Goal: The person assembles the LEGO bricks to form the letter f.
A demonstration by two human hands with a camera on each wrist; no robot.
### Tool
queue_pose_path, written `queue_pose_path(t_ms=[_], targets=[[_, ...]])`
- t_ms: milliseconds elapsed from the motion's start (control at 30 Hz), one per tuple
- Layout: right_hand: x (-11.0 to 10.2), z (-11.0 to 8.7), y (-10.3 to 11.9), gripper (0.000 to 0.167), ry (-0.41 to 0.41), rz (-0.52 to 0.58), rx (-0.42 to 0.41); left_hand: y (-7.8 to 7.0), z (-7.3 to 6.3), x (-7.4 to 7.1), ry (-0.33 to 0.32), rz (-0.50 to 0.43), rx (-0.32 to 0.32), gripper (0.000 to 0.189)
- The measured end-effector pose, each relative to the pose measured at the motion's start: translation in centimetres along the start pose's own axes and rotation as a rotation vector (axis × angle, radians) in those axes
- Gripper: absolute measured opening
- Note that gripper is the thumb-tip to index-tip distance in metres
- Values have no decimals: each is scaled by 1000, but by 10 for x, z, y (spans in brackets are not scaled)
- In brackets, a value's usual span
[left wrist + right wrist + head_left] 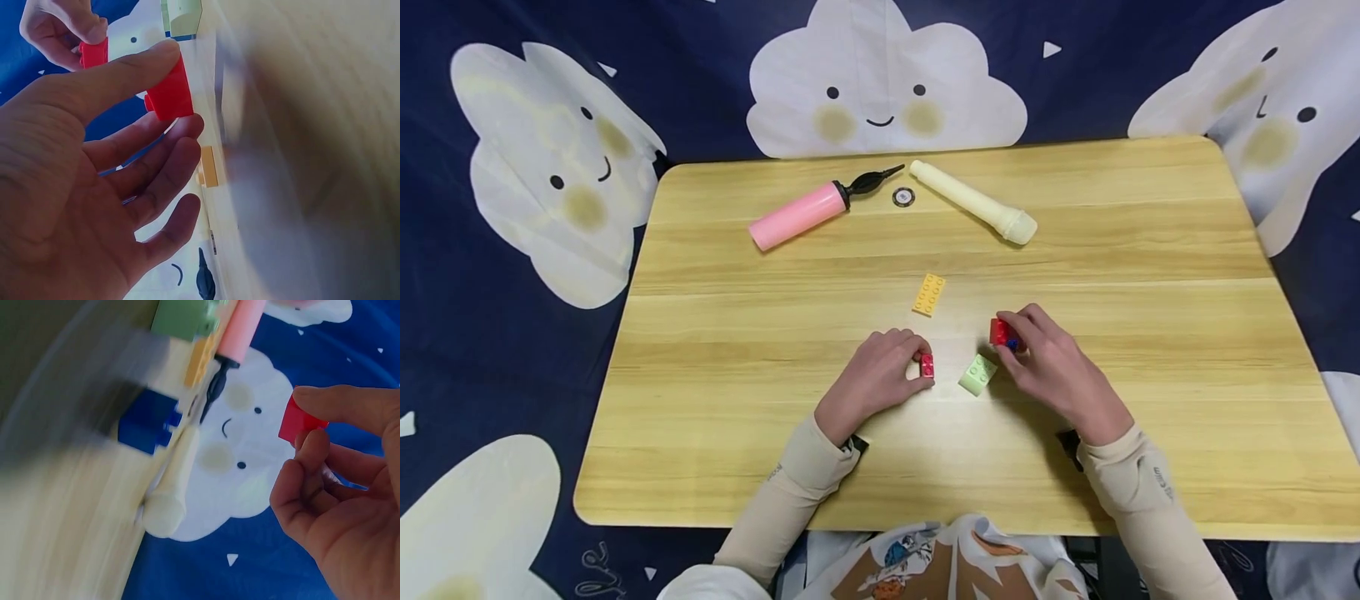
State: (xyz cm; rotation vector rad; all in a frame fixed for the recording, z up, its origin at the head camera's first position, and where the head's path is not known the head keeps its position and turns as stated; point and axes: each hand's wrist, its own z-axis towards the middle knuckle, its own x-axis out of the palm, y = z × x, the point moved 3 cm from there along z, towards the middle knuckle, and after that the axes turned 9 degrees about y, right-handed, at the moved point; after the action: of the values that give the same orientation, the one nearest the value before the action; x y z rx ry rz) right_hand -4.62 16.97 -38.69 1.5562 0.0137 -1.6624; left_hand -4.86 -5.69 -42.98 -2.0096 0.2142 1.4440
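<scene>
The person's left grip (886, 368) pinches a small red brick (927, 366) over the middle of the wooden surface (737, 333), its studs facing up and its long axis running from the near edge toward the far edge. The right grip (1054, 360) pinches a 2nd red brick (295, 419), raised off the surface, studs likewise up; I cannot tell its long axis. Beneath the right grip sits a blue brick (147, 420), mostly hidden in the head view. A pale green brick (977, 375) lies slanted between the 2 grips, closer to the right. Farther off, a yellow brick (929, 295) shows 8 studs, its long axis leaning to the far right. Wood grain runs wide from each grip out to the left edge and right edge, while a pink pump (798, 216), a round token (903, 197) and a cream microphone-shaped piece (966, 198) lie near the far edge.
</scene>
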Motion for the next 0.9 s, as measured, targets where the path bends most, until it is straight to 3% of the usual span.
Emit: queue_pose_path(t_ms=[200, 400, 667, 900], targets=[[15, -1, 13, 39, 76, 39, 3, -2, -3, 3, -20, -7, -1, 30], [28, -1, 22, 37, 100, 38, -4, -5, -6, 6, -25, -18, -8, 32], [43, 1, 34, 35, 154, 16, -60, -7, -9, 11, -56, -12, -2, 33], [54, 2, 40, 36, 254, 18, -28, -9, -11, 14, -54, -6, -29, 33]])
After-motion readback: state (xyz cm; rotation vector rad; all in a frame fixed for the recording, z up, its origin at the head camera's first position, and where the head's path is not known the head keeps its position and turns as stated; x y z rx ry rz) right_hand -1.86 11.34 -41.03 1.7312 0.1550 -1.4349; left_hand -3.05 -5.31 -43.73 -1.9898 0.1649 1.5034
